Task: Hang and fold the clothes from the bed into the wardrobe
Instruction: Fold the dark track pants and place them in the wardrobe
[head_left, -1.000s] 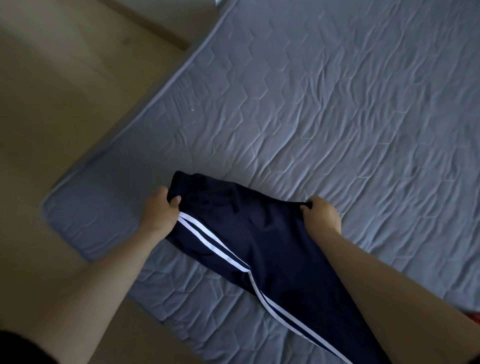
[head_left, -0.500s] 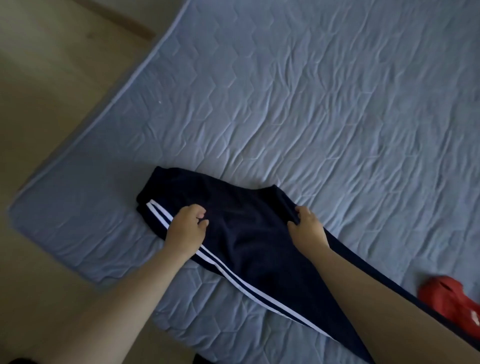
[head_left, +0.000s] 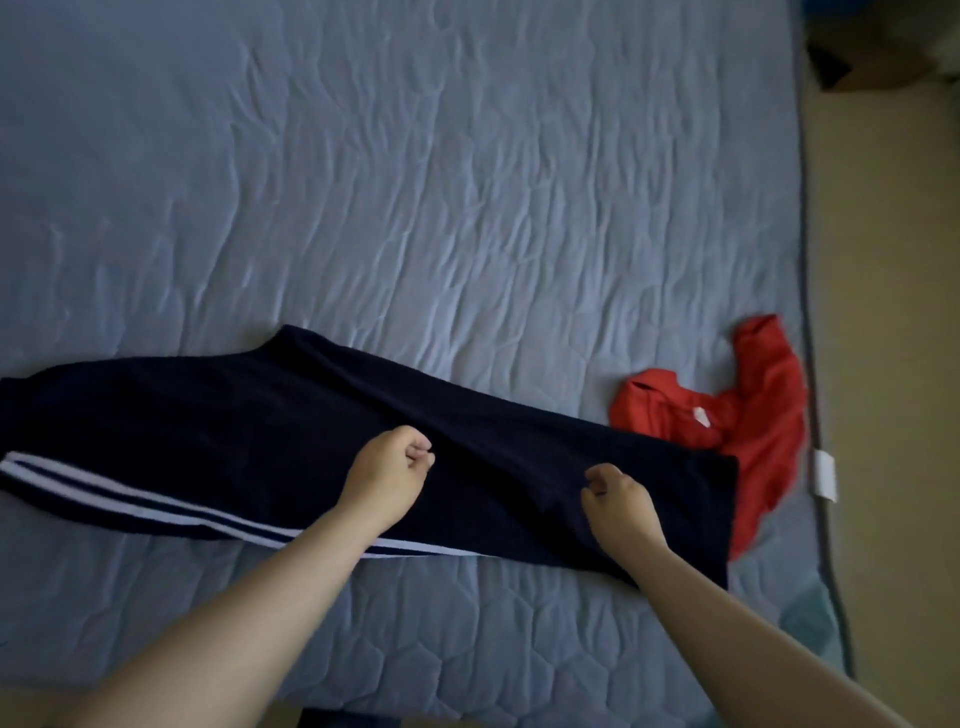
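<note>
Dark navy track pants (head_left: 249, 431) with two white side stripes lie stretched flat across the grey quilted bed (head_left: 467, 208), waist end at the left, leg ends at the right. My left hand (head_left: 387, 470) sits on the middle of the pants, fingers curled and thumb against them, pinching the cloth. My right hand (head_left: 618, 499) is further along the leg, its curled fingertips pinching the fabric too. A faint ridge in the cloth runs between the two hands. A crumpled red garment (head_left: 748, 415) lies beside and partly under the leg ends.
The bed's right edge (head_left: 810, 312) borders bare beige floor (head_left: 893, 364). A white tag (head_left: 825, 475) hangs at that edge. A brown box (head_left: 872, 73) stands on the floor at the top right. The wardrobe is out of view.
The view has swung right along the bed. Both hands have left the waist end and moved rightward along the pants. The pants now lie flat and the whole red garment shows.
</note>
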